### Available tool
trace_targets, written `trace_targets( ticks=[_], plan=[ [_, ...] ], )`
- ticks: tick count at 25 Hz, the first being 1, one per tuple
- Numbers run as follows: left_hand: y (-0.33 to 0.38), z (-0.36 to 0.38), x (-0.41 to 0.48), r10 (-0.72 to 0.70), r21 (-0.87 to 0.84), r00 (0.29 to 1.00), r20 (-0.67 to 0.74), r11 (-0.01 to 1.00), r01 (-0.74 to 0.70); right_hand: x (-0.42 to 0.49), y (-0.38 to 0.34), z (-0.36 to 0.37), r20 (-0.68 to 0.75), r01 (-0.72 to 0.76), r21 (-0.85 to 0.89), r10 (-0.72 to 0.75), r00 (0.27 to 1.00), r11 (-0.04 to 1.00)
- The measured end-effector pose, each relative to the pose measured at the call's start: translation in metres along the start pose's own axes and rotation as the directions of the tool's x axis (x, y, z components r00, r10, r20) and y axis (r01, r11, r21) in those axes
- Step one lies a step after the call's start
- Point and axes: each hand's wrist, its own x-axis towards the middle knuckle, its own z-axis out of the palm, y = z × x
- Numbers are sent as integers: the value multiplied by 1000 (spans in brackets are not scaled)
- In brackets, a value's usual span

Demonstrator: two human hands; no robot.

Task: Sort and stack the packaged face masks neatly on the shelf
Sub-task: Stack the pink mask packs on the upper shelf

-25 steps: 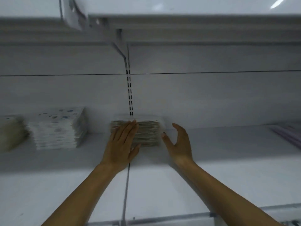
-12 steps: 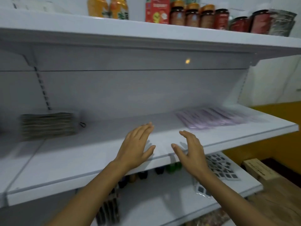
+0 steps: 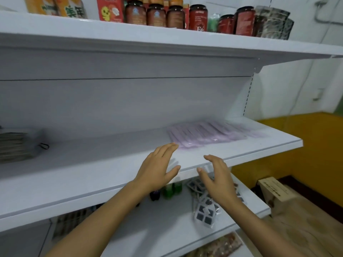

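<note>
Shelf: white middle shelf (image 3: 89,164), running across the view and tilting up toward the right.
Purple packs: a flat, blurred row of pale purple packaged masks (image 3: 207,136), overlapping one another, lying on the shelf's right part.
Grey stack: a neat pile of grey-green packs (image 3: 13,147) at the shelf's far left, cut by the frame edge, well apart from the purple row.
Left hand (image 3: 157,169): palm down, fingers straight and together, empty; fingertips at the purple row's near left corner, contact unclear.
Right hand (image 3: 218,178): over the shelf's front lip, fingers spread and loosely curved, holding nothing.
Change: half a second ago both hands hung well short of the purple row; the left now reaches it.
</note>
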Motion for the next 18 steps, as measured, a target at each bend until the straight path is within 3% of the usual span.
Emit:
trace_targets(
  ticks=[6,10,15,18],
  plan=[
    [-39,37,86,-186,-122,982,36,974,189,70,29,7,137,108,-72,-97,986,992],
    [-44,78,119,-330,-184,935,132,918,351,104,62,-2,163,100,-116,-81,983,988],
    [-60,89,127,-521,14,838,163,850,526,164,80,5,168,125,-94,-108,980,988],
    [-66,92,131,-589,0,784,196,799,601,212,74,19,100,181,-50,-176,979,982]
  ],
)
